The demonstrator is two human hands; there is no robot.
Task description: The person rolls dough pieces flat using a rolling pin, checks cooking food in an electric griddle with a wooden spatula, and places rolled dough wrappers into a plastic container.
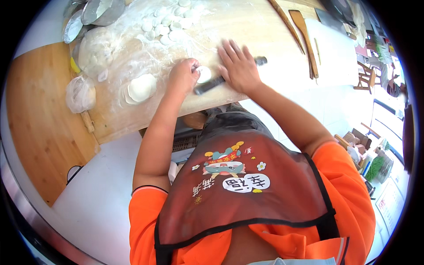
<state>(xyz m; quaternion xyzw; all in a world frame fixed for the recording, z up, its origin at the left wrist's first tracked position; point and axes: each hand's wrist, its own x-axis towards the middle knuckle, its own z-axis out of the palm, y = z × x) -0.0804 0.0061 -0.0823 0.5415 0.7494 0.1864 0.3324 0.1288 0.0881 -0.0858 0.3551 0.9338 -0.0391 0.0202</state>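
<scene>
On a floured wooden board [212, 99], my left hand [186, 75] pinches the edge of a small round dough wrapper [204, 74]. My right hand [240, 66] lies flat, fingers spread and slightly blurred, over the middle of a dark rolling pin [210, 85]; both ends of the pin show. The wrapper lies beside the pin's near part. Left of my left hand is a stack of rolled round wrappers [142, 87]. Farther back, many small flattened dough discs [165, 29] lie scattered in flour.
At the left are a large dough mass under plastic [96, 49], a plastic-wrapped bundle [80, 93], a wooden handle [87, 121] and a metal bowl of flour [105, 13]. A wooden spatula [303, 28] and a long wooden stick [287, 25] lie at the back right.
</scene>
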